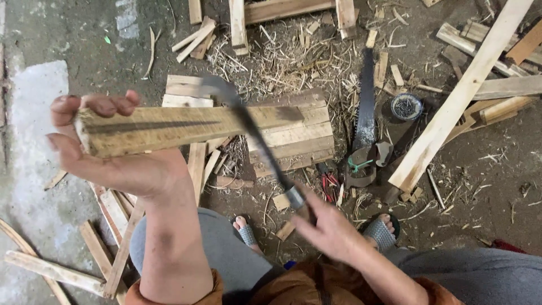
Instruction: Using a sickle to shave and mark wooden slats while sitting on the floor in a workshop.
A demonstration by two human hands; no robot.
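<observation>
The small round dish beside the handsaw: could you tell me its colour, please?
The small round dish has a pale blue rim around dark contents; the head view, the only one, shows it.

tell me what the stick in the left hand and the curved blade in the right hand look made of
The stick, held by the left hand, looks like raw, unfinished wood: pale yellow, rough-sawn faces, visible grain. The curved blade, held by the right hand, seems to be dark, dull metal, probably steel, with a shiny metal collar where it meets the handle. The handle is hidden in the hand, so its material cannot be told.
</observation>
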